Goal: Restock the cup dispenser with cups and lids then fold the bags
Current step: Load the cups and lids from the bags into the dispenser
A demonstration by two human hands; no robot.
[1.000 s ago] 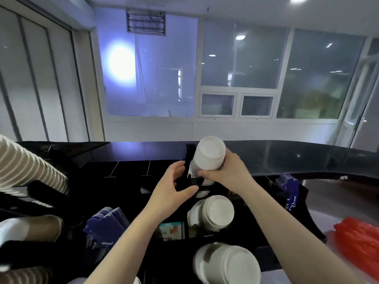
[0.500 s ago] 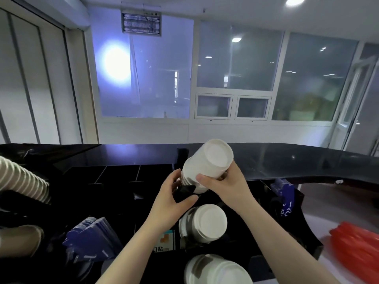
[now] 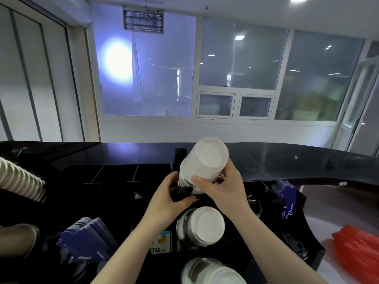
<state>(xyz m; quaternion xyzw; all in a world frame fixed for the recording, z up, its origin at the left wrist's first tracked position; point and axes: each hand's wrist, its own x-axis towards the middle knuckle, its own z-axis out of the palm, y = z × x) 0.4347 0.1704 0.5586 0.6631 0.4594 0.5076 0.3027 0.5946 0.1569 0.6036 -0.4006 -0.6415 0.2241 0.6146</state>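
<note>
— Where is the stack of white cups [image 3: 203, 162] sitting?

— At the centre of the frame, tilted so its round end faces the camera, above the black dispenser [image 3: 123, 187]. The right hand [image 3: 223, 188] grips it from the right, thumb across the front of the stack and fingers curled round its side.

— And the left hand [image 3: 168, 199]?

— Just left of and below the stack, its thumb and fingers pinching a small black piece [image 3: 183, 190] at the stack's lower end. I cannot tell what that piece is.

— Are other cups in view?

— Yes. A second white stack [image 3: 202, 225] lies in the dispenser directly below the hands, and a third white stack [image 3: 211, 272] at the bottom edge of the frame. At the left edge a ribbed beige stack [image 3: 18, 180] slants in, with a brown stack [image 3: 18, 238] lower down.

— Anything else around?

— Blue sleeves [image 3: 88, 236] fanned out at the lower left, more blue sleeves [image 3: 285, 193] upright at the right of the dispenser, and a red bag [image 3: 359, 247] at the lower right on the pale surface [image 3: 326, 265]. A glossy dark counter [image 3: 287, 162] runs behind the dispenser, with windows [image 3: 242, 64] beyond.
</note>
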